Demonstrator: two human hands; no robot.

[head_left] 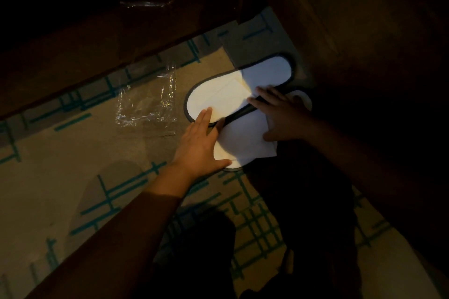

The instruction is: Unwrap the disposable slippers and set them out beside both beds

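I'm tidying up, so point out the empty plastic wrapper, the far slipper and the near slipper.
plastic wrapper [147, 102], head view, middle of the clear film
far slipper [218, 97], head view, lit sole
near slipper [245, 136], head view, white middle

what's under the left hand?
Left hand lies flat across the near slipper, fingertips reaching the far slipper. Right hand covers their middle. What the palms hide cannot be seen.

No readable text

No lettering, label, brand or number can be made out on the slippers [226, 97], the plastic wrapper [145, 102] or the carpet [60, 165].
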